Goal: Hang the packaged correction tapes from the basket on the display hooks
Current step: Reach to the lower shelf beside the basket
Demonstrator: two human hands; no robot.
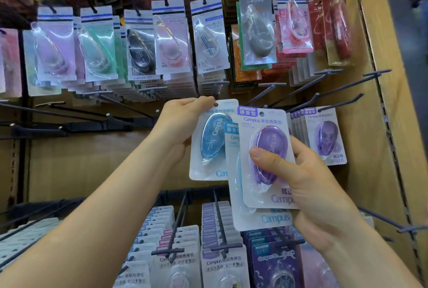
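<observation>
On the shop wall of hooks, the left hand (pixel 185 123) pinches the blue pack (pixel 212 142) by its top hole to reach an empty hook (pixel 215 85), while the right hand (pixel 308 183) clamps the purple pack (pixel 266 153) and spare packs near.

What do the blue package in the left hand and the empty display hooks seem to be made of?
Blue package: a white card, probably glossy paperboard, under a clear plastic blister; light glints on the bubble and the print shows through. Left hand pinches its top corner. Display hooks: thin, dark, matte rods, likely coated metal wire, though plastic cannot be excluded.
</observation>
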